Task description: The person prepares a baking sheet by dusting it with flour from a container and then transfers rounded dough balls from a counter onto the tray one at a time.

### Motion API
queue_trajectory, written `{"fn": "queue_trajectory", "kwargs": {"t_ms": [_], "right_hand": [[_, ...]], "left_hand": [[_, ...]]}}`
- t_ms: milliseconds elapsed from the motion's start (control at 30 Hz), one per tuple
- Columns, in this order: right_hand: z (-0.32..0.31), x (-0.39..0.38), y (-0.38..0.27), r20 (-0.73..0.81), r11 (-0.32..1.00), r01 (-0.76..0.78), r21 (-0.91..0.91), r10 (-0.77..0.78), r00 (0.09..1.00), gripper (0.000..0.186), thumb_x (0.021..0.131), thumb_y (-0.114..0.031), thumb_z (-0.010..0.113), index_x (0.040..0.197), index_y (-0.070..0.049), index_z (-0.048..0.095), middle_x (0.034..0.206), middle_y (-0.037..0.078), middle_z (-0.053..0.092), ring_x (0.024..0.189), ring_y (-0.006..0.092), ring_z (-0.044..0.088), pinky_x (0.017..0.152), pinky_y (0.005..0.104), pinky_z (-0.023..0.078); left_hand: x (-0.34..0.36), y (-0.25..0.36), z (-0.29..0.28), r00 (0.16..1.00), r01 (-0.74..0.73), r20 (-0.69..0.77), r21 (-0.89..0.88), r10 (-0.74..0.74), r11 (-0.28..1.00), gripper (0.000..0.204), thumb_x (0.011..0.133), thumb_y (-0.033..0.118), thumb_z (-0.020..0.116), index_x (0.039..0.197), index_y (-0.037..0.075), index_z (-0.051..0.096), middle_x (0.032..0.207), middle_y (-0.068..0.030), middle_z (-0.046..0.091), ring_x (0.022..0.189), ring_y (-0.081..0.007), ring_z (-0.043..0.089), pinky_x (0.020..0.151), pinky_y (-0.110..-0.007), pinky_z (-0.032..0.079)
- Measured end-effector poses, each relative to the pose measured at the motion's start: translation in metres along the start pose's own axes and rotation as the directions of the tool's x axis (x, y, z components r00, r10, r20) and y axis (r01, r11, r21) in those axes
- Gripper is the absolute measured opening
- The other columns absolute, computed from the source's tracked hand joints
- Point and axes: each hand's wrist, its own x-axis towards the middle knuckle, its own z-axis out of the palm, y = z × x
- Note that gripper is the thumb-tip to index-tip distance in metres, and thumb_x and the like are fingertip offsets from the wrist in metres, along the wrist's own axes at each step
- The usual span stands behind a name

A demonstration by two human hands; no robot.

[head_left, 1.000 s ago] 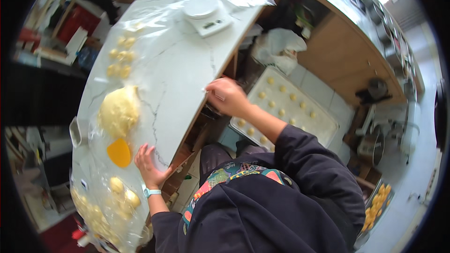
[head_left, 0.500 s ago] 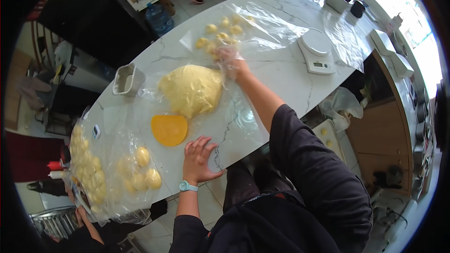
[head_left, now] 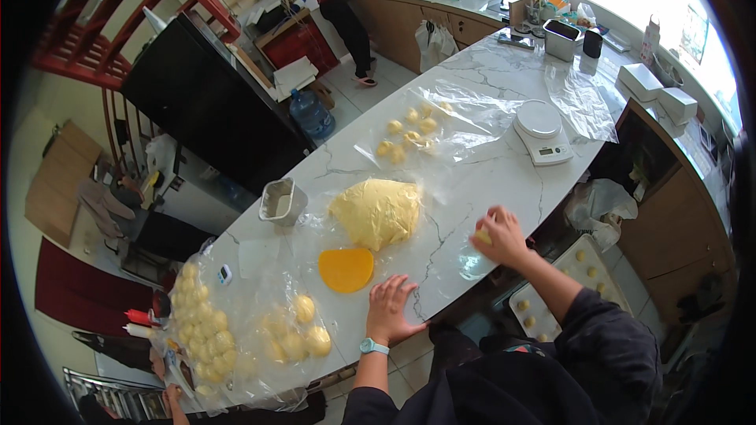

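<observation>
Head view. Dough piece (head_left: 482, 235), small, yellow: clamped in curled right fingers (head_left: 499, 220), toward near edge of table (head_left: 472, 173). Left fingers (head_left: 391, 291): spread apart, resting on same table near edge. Scraper (head_left: 346, 270), orange: just left of left fingers. Dough mass (head_left: 378, 214), large: beyond left fingers. Scale (head_left: 543, 135), white: beyond right fingers. Tray (head_left: 543, 307) with dough balls: right of right fingers, below table level.

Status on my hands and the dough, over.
Left hand empty, at edge of marbled countertop. Right hand gripping small dough piece. Orange-yellow scraper near left hand, beside large dough mound.
</observation>
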Motion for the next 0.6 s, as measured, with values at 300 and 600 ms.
{"fn": "queue_trajectory", "kwargs": {"t_ms": [300,600], "right_hand": [[0.045,-0.005,-0.02,0.151,0.889,0.227,0.397,-0.307,0.94,0.017,0.084,-0.021,0.064,0.092,-0.01,0.054,0.089,0.012,0.06,0.09,0.0337,0.059,0.078,0.0432,0.046],[0.049,0.06,-0.022,-0.003,0.981,0.041,0.187,-0.041,0.999,0.014,0.083,-0.017,0.058,0.093,-0.008,0.056,0.084,0.011,0.059,0.088,0.0329,0.06,0.087,0.0408,0.043]], "left_hand": [[-0.008,-0.01,0.013,0.998,-0.047,-0.048,0.056,0.049,0.997,0.082,0.055,0.056,0.078,0.123,0.018,0.054,0.134,-0.007,0.047,0.13,-0.028,0.039,0.109,-0.048,0.026],[0.002,-0.006,0.016,0.997,-0.067,-0.026,0.018,0.067,0.998,0.083,0.053,0.056,0.079,0.122,0.017,0.054,0.134,-0.0082,0.048,0.13,-0.0286,0.04,0.107,-0.049,0.027]]}}
